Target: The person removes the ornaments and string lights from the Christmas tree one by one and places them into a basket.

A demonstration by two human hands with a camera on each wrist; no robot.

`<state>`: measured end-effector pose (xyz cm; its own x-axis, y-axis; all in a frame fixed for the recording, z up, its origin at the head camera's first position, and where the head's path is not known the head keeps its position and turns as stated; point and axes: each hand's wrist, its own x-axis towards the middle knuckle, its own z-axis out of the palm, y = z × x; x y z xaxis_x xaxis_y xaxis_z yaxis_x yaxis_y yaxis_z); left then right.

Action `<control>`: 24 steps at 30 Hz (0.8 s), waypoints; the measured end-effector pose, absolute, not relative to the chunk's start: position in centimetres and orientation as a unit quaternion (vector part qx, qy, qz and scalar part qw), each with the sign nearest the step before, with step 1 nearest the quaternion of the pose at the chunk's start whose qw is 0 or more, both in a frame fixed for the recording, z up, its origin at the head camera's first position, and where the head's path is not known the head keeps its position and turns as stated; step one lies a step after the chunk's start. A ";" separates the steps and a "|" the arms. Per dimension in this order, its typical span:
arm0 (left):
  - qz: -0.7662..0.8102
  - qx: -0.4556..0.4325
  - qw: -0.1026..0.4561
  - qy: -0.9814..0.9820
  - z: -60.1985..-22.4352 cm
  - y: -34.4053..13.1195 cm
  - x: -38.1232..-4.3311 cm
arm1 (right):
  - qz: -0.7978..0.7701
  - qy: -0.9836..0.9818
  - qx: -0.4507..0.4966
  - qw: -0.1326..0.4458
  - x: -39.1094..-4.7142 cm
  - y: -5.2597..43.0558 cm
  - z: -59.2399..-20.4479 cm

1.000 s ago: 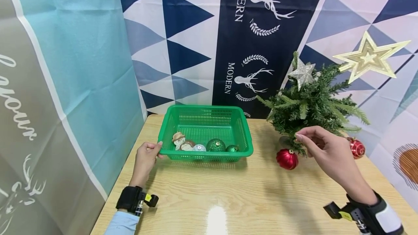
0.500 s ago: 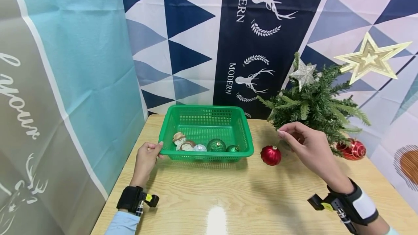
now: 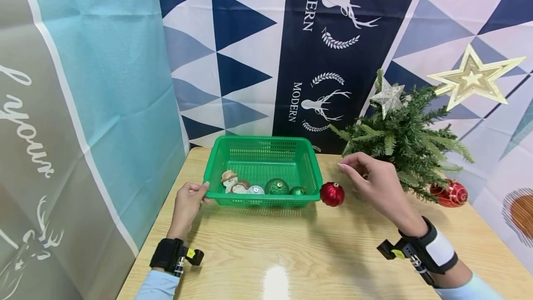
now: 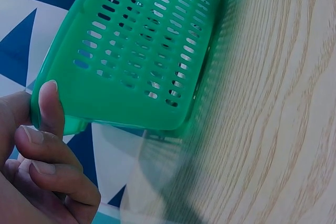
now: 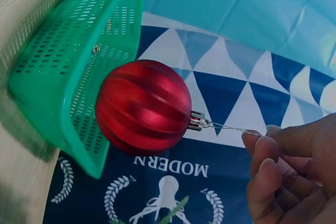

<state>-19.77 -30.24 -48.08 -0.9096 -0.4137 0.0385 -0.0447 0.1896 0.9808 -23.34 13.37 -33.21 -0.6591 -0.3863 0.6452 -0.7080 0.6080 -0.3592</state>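
Observation:
A red ridged Christmas bauble [image 3: 332, 194] hangs by a thin silver string from my right hand [image 3: 376, 184], whose thumb and fingertips pinch the loop. In the right wrist view the bauble [image 5: 144, 107] shows its silver cap, and the string runs to the fingertips. It hangs beside the right end of a green plastic basket [image 3: 266, 200]. My left hand [image 3: 188, 203] grips the basket's left front corner, thumb on the rim, fingers beneath. Inside the basket lie a snowman figure [image 3: 230, 182], a white ball [image 3: 256, 190] and two green glitter baubles [image 3: 276, 186].
A small artificial Christmas tree [image 3: 399, 133] stands at the right of the wooden table [image 3: 258, 244]. It bears a silver star [image 3: 388, 97], a gold star [image 3: 474, 77] and a red patterned bauble [image 3: 450, 193]. Patterned cloth [image 3: 241, 45] hangs behind and at the left.
My right hand has moved left from beside the tree, carrying the red bauble by its string to the basket's right end. The left hand keeps its grip on the basket corner.

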 end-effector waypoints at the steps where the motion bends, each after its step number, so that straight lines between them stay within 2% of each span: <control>1: -0.618 0.150 0.149 -0.757 -48.1 -30.3 -19.8 | 0.308 -0.857 0.319 0.261 -23.5 13.2 -33.3; 24: -0.625 0.144 0.161 -0.750 -48.5 -30.3 -19.9 | 0.319 -0.876 0.301 0.200 -25.7 9.3 -34.8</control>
